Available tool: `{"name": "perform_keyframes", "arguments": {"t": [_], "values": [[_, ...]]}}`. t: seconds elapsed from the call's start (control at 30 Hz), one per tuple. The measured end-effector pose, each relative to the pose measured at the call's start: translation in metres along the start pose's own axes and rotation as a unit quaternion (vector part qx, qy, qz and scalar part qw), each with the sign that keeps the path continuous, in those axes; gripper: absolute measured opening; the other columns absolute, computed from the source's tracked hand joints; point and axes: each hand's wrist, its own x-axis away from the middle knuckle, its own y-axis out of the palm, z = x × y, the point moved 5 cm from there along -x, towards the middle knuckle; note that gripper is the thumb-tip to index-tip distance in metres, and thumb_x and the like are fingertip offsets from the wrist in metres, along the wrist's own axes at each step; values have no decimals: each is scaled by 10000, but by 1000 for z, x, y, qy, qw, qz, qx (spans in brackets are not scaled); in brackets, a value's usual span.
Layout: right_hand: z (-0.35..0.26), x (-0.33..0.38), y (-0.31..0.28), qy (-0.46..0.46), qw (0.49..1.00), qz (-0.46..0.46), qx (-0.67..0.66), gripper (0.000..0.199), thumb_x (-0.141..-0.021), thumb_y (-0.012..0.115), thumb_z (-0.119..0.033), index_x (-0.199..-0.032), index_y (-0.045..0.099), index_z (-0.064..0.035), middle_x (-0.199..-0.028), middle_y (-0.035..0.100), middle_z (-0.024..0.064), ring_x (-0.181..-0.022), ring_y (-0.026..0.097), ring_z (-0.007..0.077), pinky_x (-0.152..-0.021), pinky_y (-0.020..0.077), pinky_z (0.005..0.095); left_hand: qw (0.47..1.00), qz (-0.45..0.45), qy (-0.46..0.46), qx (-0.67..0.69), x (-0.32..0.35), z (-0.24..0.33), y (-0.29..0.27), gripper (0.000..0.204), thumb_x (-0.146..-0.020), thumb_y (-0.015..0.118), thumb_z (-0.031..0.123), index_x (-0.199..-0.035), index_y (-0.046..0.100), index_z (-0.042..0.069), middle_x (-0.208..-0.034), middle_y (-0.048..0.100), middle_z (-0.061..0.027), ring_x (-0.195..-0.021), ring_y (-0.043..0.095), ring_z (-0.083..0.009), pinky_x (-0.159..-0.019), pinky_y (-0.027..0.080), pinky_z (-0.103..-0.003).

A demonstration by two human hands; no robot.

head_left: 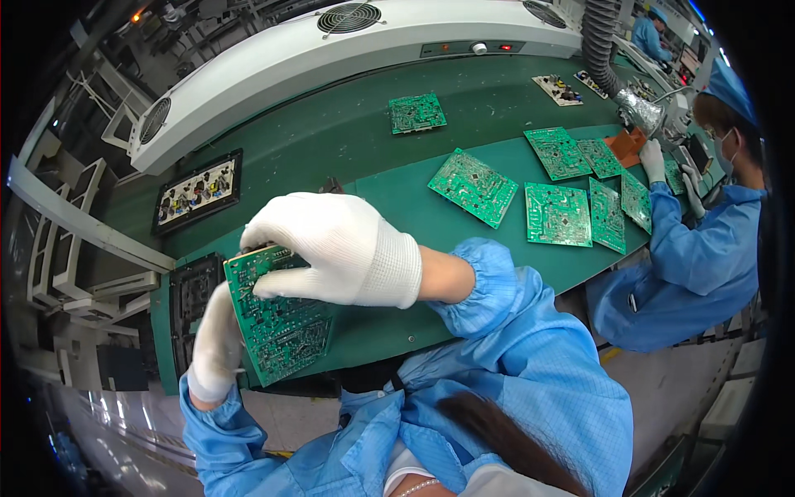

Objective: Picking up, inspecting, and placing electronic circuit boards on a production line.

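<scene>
Left of centre, the right hand [335, 248] pinches the green board [263, 315] between its fingers; the left hand [215, 344] hides its grip. Uneven support could let the board slip.

1. The left hand [217, 344] and right hand [323, 244] hold a circuit board [273, 331] above the bench's [331, 157] near left end.
2. A fixture [190, 294] lies left of them; farther back on that side lies a tray [238, 176] with a panel [197, 192] inside.
3. Right of the hands, several boards [559, 215] lie before a co-worker [704, 240].
4. Behind, a lone board [416, 113] lies in front of the fan unit [389, 62].
</scene>
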Motion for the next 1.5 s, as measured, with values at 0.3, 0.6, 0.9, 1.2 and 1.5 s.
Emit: {"name": "perform_keyframes", "arguments": {"t": [0.3,0.6,0.9,1.2,1.5], "values": [[-20,-12,-33,-40,998,27,-40,375,-822,801,-237,-1122,676,-49,-979,699,120,-913,693,277,-802,563,362,913,140,-70,-377,17,46,-12,384,-867,819,125,-1171,657,-44,-1073,729,-87,-949,672,-149,-847,552,-313],[10,6,-126,32,978,205,34,337,-949,635,-130,-1219,657,70,-1067,726,200,-987,709,245,-926,552,358,884,139,-28,-445,-20,59,-70,348,-854,676,10,-1194,637,-50,-1041,705,-70,-940,634,-140,-872,518,-297],[15,14,-141,37,981,189,27,362,-990,561,-134,-1239,628,120,-1099,713,240,-1024,706,283,-969,539,373,832,38,6,-553,-86,18,-67,613,-773,659,135,-1361,566,-10,-1084,693,-194,-959,665,-312,-928,526,-372],[11,13,-154,31,984,170,31,400,-1030,487,-138,-1259,598,170,-1131,701,280,-1061,703,321,-1012,527,389,864,-1,-5,-503,-103,14,-75,437,-781,651,67,-1208,626,-23,-1109,622,-72,-1018,576,-150,-952,493,-322],[3,8,-155,6,990,140,34,430,-1051,443,-145,-1261,578,205,-1137,688,317,-1087,696,352,-1042,514,434,834,54,21,-549,-90,10,-59,602,-773,616,95,-1365,573,-2,-1118,688,-206,-996,668,-288,-949,520,-355]]}}
